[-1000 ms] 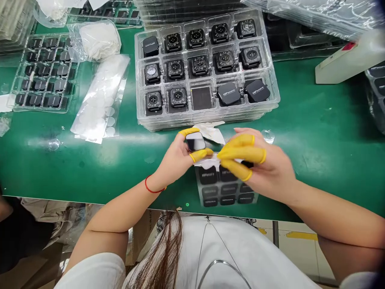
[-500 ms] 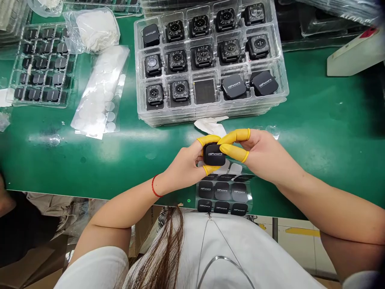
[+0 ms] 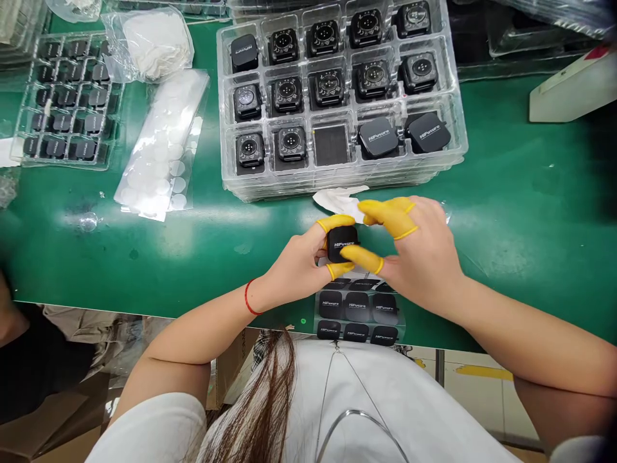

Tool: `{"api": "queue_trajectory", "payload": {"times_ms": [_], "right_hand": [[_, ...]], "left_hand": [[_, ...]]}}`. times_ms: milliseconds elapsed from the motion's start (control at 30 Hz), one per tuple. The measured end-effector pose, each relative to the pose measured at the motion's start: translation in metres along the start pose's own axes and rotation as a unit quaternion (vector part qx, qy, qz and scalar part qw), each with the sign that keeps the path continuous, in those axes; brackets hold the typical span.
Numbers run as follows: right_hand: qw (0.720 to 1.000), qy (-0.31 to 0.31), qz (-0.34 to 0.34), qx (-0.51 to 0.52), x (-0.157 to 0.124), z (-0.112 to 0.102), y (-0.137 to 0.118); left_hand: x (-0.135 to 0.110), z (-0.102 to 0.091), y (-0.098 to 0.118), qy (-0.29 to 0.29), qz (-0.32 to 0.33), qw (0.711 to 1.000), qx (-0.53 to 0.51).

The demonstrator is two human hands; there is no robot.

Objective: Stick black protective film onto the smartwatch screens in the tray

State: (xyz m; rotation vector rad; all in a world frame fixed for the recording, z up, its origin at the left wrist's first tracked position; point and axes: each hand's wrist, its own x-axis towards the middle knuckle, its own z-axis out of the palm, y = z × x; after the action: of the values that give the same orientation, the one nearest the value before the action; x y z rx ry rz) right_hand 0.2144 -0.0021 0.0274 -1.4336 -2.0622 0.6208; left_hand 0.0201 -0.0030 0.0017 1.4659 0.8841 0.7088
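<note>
Between its capped thumb and finger, my left hand grips a black square smartwatch body by its edges, with the "HiFuture" face up. Yellow finger cots cover the fingertips of both hands. My right hand is spread: its thumb rests on the lower right of the watch face, while the other fingers stand apart above it. Under the hands lies a clear sheet of black HiFuture screen films, its upper part partly hidden. A crumpled white wipe sits just beyond the watch.
A stack of clear plastic trays holds several watch bodies, with one slot showing only its dark bottom. At left are a sheet of round clear stickers, a bag of white wipes and another tray. A white box stands right.
My right hand has opened from its pinch at the watch's right edge. Its fingers have lifted away, and the thumb has moved left and down across the face. My left hand keeps its hold.
</note>
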Motion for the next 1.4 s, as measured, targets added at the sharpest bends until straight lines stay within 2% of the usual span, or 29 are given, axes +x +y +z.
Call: {"api": "queue_trajectory", "payload": {"times_ms": [67, 133, 167, 233, 300, 333, 400, 467, 567, 667, 800, 900, 1033, 1133, 1200, 1267, 1333, 1400], "right_hand": [[0.999, -0.030, -0.014, 0.014, -0.001, 0.003, -0.002], [0.994, -0.062, -0.007, 0.085, 0.004, 0.002, -0.006], [0.992, -0.049, 0.003, 0.118, 0.011, -0.001, -0.009], [0.988, 0.038, 0.013, 0.149, 0.032, -0.007, -0.012], [0.986, 0.124, 0.009, 0.113, 0.062, -0.012, -0.011], [0.988, 0.135, 0.008, 0.071, 0.077, -0.012, -0.010], [0.995, 0.098, 0.003, -0.034, 0.107, -0.008, -0.006], [0.993, 0.046, -0.031, -0.108, 0.128, 0.001, -0.004], [0.981, 0.002, -0.117, -0.157, 0.146, 0.015, -0.011], [0.969, -0.051, -0.158, -0.185, 0.155, 0.023, -0.024], [0.964, -0.062, -0.173, -0.190, 0.161, 0.024, -0.033], [0.960, -0.051, -0.182, -0.206, 0.159, 0.021, -0.027], [0.952, -0.065, -0.195, -0.228, 0.159, 0.019, -0.022], [0.952, -0.066, -0.185, -0.234, 0.162, 0.018, -0.026], [0.957, -0.057, -0.155, -0.237, 0.160, 0.015, -0.031], [0.974, -0.033, -0.104, -0.200, 0.150, 0.007, -0.032], [0.993, -0.022, -0.056, -0.100, 0.129, -0.002, -0.029], [0.998, -0.053, -0.036, 0.007, 0.100, -0.008, -0.023]], "left_hand": [[-0.001, 0.001, 0.000, -0.011, 0.017, 1.000, 0.008], [-0.003, 0.002, 0.002, -0.013, 0.020, 1.000, -0.003], [-0.003, 0.002, 0.004, -0.008, 0.011, 1.000, -0.020], [-0.003, 0.001, 0.006, 0.013, -0.017, 0.998, -0.066], [-0.002, -0.002, 0.007, 0.023, -0.029, 0.995, -0.097], [-0.002, -0.004, 0.007, 0.022, -0.025, 0.995, -0.096], [-0.003, -0.007, 0.006, 0.011, -0.003, 0.997, -0.072], [-0.004, -0.009, 0.007, -0.003, 0.014, 0.999, -0.037], [-0.006, -0.009, 0.011, -0.011, 0.017, 1.000, 0.003], [-0.005, -0.008, 0.012, 0.001, 0.024, 1.000, 0.015], [0.000, -0.010, 0.006, 0.028, 0.022, 0.999, 0.005], [0.003, -0.012, 0.003, 0.039, 0.008, 0.999, 0.008], [0.008, -0.011, -0.003, 0.039, -0.002, 0.999, 0.020], [0.010, -0.010, -0.009, 0.042, -0.012, 0.999, -0.002], [0.012, -0.011, -0.011, 0.056, -0.019, 0.998, -0.033], [0.014, -0.014, -0.011, 0.080, -0.026, 0.994, -0.073], [0.015, -0.016, -0.008, 0.101, -0.024, 0.989, -0.106], [0.015, -0.017, -0.006, 0.100, -0.001, 0.987, -0.123]]}}
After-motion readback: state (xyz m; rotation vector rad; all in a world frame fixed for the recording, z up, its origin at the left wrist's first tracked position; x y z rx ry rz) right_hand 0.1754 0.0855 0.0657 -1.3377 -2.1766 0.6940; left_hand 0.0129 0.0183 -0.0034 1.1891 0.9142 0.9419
